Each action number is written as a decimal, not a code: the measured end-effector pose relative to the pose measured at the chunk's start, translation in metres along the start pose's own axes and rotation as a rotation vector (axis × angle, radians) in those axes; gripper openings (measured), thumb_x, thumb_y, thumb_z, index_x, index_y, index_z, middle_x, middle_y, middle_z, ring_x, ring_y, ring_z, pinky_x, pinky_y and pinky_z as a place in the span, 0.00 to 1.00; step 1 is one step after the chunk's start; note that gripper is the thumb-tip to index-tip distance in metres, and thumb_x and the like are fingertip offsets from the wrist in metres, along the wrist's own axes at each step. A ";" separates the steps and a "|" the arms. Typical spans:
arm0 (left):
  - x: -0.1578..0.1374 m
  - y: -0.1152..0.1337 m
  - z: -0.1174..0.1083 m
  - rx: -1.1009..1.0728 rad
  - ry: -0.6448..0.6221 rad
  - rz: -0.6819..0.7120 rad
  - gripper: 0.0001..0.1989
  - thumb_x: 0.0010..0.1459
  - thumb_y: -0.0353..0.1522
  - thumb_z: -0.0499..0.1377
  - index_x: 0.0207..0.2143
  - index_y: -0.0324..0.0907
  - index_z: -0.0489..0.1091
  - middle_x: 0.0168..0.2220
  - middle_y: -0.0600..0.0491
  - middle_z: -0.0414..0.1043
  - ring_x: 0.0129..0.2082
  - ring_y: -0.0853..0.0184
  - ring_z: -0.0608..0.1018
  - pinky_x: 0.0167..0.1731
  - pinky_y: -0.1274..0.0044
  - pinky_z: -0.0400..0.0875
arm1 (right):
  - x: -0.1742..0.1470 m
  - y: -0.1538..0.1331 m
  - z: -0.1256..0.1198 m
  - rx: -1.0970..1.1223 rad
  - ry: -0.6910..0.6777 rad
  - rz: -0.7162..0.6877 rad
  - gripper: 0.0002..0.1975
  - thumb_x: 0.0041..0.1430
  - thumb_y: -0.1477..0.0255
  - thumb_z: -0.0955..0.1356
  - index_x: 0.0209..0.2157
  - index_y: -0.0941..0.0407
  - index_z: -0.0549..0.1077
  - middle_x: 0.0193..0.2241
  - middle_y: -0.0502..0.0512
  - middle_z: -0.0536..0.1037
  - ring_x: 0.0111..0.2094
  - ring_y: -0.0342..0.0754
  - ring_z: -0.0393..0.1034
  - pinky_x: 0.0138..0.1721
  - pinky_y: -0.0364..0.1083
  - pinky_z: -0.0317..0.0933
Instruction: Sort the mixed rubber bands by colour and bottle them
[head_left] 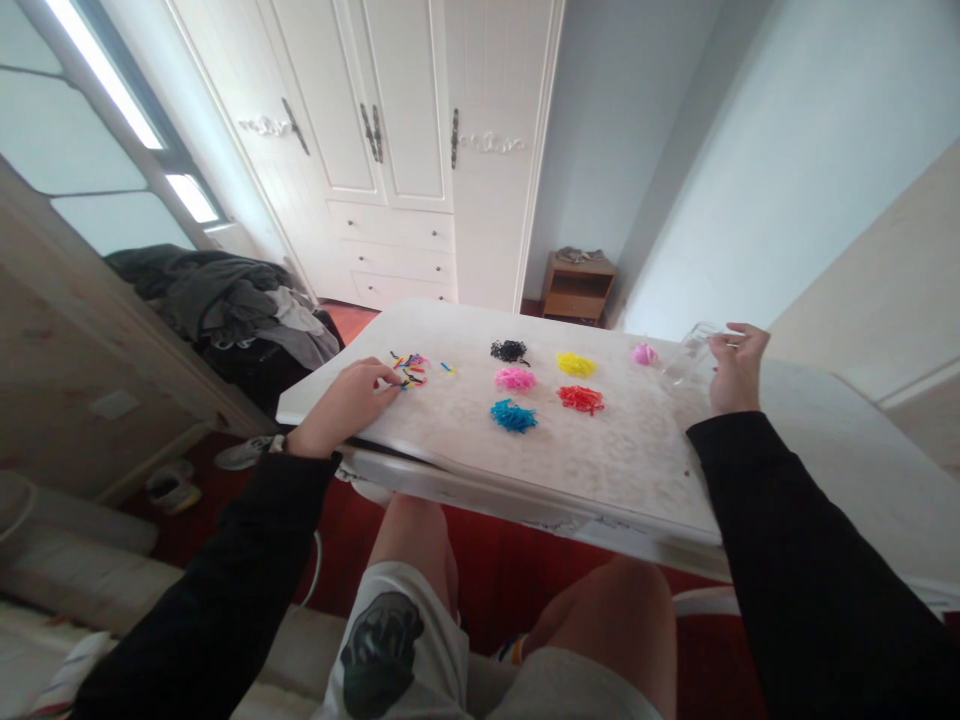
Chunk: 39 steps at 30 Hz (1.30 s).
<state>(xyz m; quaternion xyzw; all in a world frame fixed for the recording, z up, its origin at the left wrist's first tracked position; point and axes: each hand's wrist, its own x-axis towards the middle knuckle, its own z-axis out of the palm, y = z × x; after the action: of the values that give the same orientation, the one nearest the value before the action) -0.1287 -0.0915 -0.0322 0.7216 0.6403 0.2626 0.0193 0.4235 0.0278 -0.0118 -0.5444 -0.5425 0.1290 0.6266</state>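
At the table's left, the closed fingertips of my left hand (351,400) touch a mixed pile of small coloured bands (411,362). Whatever is pinched there is too small to make out. My right hand (739,368) grips a clear plastic container (688,358), tilted over the table's right part. Beside the container lies a pink ball-like bundle (643,353). Between my hands are separate heaps of little bands: black (509,350), pink (515,379), blue (514,416), yellow (576,364) and red (580,400).
The white table (450,440) stands in front of my knees. Behind it rises a white wardrobe (405,130), with a small wooden cabinet (577,290) to its right. Dark clothes (217,290) are piled at left, and shoes (174,487) lie on the red floor.
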 end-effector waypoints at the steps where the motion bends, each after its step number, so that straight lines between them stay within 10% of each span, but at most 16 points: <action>1: 0.000 0.000 0.001 0.001 0.001 -0.005 0.10 0.57 0.36 0.58 0.36 0.41 0.77 0.39 0.45 0.77 0.39 0.57 0.78 0.50 0.66 0.72 | 0.000 0.000 0.000 0.001 0.008 -0.014 0.16 0.55 0.68 0.67 0.46 0.50 0.62 0.40 0.50 0.68 0.44 0.49 0.66 0.49 0.51 0.61; 8: -0.002 0.014 0.013 -0.098 0.047 0.029 0.07 0.60 0.33 0.55 0.35 0.42 0.71 0.40 0.43 0.77 0.45 0.53 0.77 0.52 0.62 0.72 | 0.011 0.012 -0.003 -0.075 0.266 -0.188 0.20 0.45 0.74 0.66 0.43 0.50 0.61 0.38 0.54 0.69 0.42 0.52 0.67 0.50 0.55 0.61; 12: -0.006 0.040 0.023 -0.289 0.062 0.046 0.06 0.62 0.34 0.56 0.37 0.42 0.71 0.37 0.48 0.79 0.37 0.60 0.78 0.43 0.68 0.74 | 0.006 0.002 -0.001 -0.201 0.401 -0.558 0.20 0.44 0.72 0.66 0.43 0.53 0.65 0.42 0.64 0.72 0.42 0.56 0.68 0.42 0.56 0.61; 19: 0.009 0.095 0.042 -0.525 0.070 0.166 0.06 0.63 0.34 0.59 0.36 0.41 0.75 0.36 0.50 0.81 0.36 0.63 0.79 0.40 0.73 0.72 | -0.061 -0.097 0.076 -0.340 -0.297 -0.985 0.04 0.63 0.71 0.66 0.38 0.54 0.73 0.35 0.56 0.79 0.42 0.54 0.72 0.49 0.55 0.60; 25: 0.011 0.100 0.054 -0.499 0.070 0.190 0.05 0.65 0.32 0.61 0.38 0.41 0.76 0.36 0.52 0.80 0.34 0.66 0.78 0.39 0.74 0.70 | -0.081 -0.137 0.158 -0.187 -0.806 -0.884 0.06 0.60 0.78 0.67 0.35 0.58 0.78 0.33 0.57 0.80 0.37 0.50 0.73 0.42 0.48 0.64; 39: 0.008 0.100 0.049 -0.553 0.043 0.078 0.01 0.63 0.30 0.61 0.38 0.43 0.73 0.33 0.54 0.79 0.35 0.65 0.80 0.38 0.75 0.69 | -0.111 -0.122 0.176 -0.069 -1.036 -0.819 0.06 0.63 0.78 0.71 0.38 0.56 0.82 0.35 0.56 0.84 0.37 0.48 0.76 0.41 0.45 0.65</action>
<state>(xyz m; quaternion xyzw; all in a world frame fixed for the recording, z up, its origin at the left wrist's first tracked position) -0.0176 -0.0870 -0.0353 0.7073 0.5161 0.4433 0.1918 0.1846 -0.0059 -0.0032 -0.1813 -0.9408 0.1080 0.2652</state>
